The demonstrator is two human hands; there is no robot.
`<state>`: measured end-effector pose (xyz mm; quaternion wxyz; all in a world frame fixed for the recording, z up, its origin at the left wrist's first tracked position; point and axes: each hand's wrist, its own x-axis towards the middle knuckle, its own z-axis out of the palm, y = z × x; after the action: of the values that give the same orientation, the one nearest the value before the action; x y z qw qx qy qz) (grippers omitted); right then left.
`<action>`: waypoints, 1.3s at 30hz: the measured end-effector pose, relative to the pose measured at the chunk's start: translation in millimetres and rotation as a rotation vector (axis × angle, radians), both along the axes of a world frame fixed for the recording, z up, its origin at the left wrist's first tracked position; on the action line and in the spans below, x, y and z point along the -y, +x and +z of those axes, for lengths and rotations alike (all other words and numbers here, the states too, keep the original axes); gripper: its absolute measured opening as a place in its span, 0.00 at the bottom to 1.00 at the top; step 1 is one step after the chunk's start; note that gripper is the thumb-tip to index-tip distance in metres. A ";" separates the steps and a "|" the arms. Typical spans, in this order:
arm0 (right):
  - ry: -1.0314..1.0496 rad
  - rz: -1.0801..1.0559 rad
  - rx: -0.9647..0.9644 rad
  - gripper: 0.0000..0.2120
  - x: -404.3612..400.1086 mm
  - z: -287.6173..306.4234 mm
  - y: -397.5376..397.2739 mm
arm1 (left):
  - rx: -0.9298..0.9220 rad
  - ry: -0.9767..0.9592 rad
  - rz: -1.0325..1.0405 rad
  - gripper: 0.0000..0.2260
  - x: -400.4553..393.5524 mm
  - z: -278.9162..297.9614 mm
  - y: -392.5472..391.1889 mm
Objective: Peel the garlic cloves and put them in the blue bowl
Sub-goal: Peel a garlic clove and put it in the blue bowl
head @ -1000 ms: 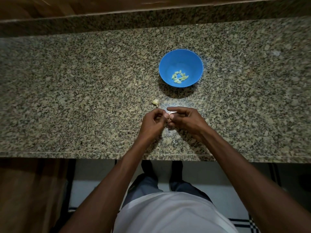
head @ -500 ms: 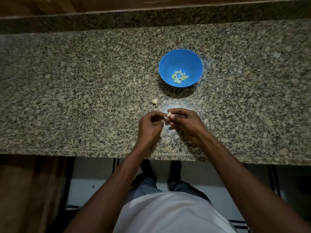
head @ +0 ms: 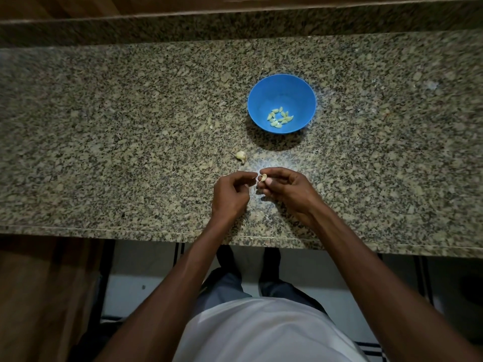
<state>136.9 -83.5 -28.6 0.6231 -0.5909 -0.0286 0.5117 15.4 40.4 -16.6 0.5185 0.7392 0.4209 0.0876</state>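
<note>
Now your right hand (head: 285, 189) pinches a garlic clove (head: 263, 177) above the bench (head: 104, 142), your left hand (head: 230, 194) curled just beside it, near the blue bowl (head: 281, 103).

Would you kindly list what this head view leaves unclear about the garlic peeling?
- Clove pinched in the right hand: too small and dim to tell whether skin remains.
- Left hand: curled fingers hide whether it pinches peel.
- Cloves in the blue bowl: too small to count surely.

Speckled granite countertop (head: 109, 142), tiled floor (head: 146, 280)
</note>
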 end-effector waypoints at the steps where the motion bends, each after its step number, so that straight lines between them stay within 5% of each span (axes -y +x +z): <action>1: 0.006 0.002 -0.002 0.11 0.6 -0.2 -0.1 | 0.019 0.011 0.018 0.13 0.7 0.2 0.0; 8: 0.042 0.049 -0.007 0.11 2.7 7.2 1.0 | 0.163 0.078 -0.086 0.10 -1.8 7.3 -1.7; 16: 0.025 0.073 0.091 0.08 5.5 16.9 2.8 | 0.114 0.116 -0.096 0.05 -7.2 8.6 1.3; 29: -0.229 0.056 0.592 0.04 1.4 20.3 -12.4 | 0.060 0.151 -0.125 0.05 -6.9 1.7 4.3; 39: -0.163 -0.039 0.177 0.05 3.1 13.6 -13.7 | 0.100 0.097 -0.156 0.06 -1.1 -3.2 1.0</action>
<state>123.2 -86.5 -15.0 0.5778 -0.6828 -0.0302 0.4461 16.4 41.5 -19.8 0.5079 0.7886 0.3307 0.1040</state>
